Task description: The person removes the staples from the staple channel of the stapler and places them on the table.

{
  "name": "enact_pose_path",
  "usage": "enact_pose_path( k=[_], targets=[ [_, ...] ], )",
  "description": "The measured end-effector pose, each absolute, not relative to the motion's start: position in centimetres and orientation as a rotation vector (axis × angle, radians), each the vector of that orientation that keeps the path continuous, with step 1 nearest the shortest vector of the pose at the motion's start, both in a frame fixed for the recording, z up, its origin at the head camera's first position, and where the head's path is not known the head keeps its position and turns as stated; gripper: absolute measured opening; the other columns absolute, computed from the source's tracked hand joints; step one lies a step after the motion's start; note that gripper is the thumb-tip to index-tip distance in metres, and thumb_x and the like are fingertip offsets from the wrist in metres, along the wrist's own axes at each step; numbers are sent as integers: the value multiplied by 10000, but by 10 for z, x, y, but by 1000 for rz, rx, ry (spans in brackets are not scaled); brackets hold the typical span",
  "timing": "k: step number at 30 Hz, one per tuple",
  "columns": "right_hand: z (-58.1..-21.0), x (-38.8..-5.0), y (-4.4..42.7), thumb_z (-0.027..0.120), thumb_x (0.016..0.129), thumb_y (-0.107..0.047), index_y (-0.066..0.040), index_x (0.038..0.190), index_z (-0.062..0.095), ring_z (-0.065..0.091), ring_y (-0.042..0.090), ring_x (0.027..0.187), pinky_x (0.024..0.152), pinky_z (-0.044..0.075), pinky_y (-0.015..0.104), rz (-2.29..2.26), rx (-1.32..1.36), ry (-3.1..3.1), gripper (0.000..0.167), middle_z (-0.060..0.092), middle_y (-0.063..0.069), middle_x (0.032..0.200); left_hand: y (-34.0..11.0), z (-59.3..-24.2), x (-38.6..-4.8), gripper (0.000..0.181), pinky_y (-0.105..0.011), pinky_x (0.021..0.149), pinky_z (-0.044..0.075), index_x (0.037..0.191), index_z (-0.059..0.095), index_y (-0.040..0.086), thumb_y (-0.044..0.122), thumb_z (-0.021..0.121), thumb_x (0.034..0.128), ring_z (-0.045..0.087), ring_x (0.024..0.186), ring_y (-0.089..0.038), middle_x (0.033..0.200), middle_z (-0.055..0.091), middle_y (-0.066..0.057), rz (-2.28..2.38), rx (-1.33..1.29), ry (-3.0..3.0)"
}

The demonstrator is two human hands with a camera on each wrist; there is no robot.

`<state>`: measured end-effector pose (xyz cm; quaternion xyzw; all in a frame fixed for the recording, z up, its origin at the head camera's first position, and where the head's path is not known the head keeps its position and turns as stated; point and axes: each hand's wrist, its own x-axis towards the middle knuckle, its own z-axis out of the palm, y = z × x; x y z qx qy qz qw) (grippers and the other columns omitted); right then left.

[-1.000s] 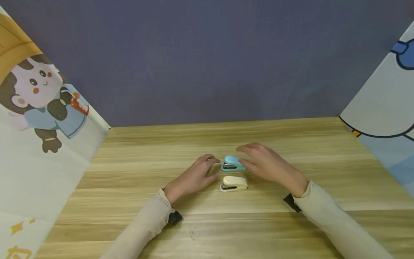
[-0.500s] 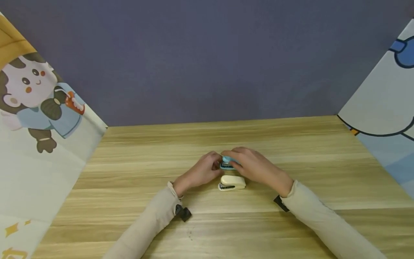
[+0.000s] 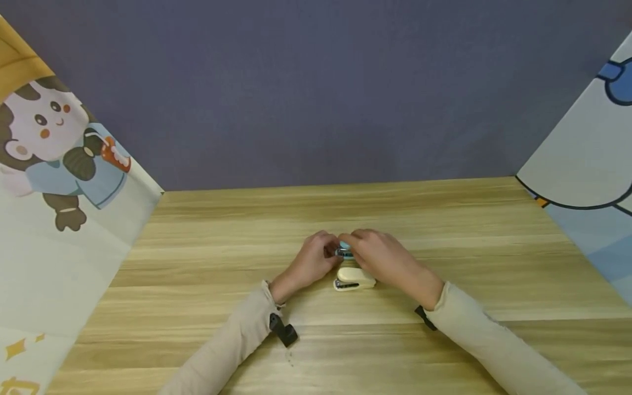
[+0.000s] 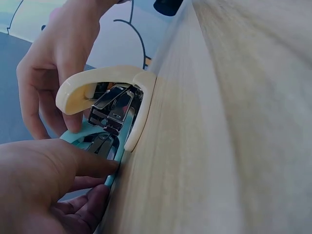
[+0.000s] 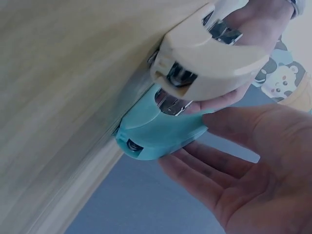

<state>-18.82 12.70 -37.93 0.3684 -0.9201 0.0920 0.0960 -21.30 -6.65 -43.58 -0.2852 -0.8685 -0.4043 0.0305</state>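
Observation:
A light blue stapler (image 3: 345,254) lies on the table between the two hands, its top plainer in the right wrist view (image 5: 161,129). My left hand (image 3: 307,263) pinches the front end of its base, thumb against the base edge in the left wrist view (image 4: 122,139). From the other side, my right hand (image 3: 390,263) holds the blue stapler's upper part between thumb and fingers; in the right wrist view the hand (image 5: 263,161) covers part of it. Just nearer the person, a cream stapler (image 3: 355,278) lies parallel, touched by neither hand.
The wooden table (image 3: 222,219) meets a dark blue-grey panel (image 3: 316,99) at the back. Printed side panels stand at left (image 3: 99,241) and right (image 3: 573,148). Small dark specks mark the tabletop near the left sleeve.
Both hands have come inward to the blue stapler and taken hold of it. In the last half second the right fingers covered more of its top. The cream stapler has stayed in place.

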Motion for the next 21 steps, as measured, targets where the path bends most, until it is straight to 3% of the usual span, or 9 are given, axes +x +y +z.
enact_pose_path(
  k=[6, 13, 21],
  targets=[
    [-381, -183, 122, 760, 862, -52, -71, 1197, 672, 645, 170, 726, 592, 550, 284, 236, 1065, -2678, 347, 678, 56, 863, -67, -436, -210, 146, -233, 666, 511, 931, 679, 8, -3, 774, 820, 606, 768, -188, 876, 630, -95, -1252, -879, -2665],
    [-380, -182, 122, 757, 783, 64, -68, 1162, 667, 656, 204, 748, 599, 560, 300, 240, 1043, -2658, 412, 677, 64, 847, -65, -433, -207, 132, -232, 662, 503, 921, 680, 14, 4, 768, 825, 602, 764, -200, 867, 625, -93, -1214, -889, -2653],
    [-379, -181, 136, 700, 911, -25, -66, 1240, 631, 677, 181, 800, 642, 559, 289, 464, 1061, -2667, 338, 713, 88, 1005, -65, -434, -205, 131, -238, 682, 519, 938, 692, 6, 7, 769, 832, 616, 784, -181, 900, 638, -90, -1235, -880, -2663]
  ],
)
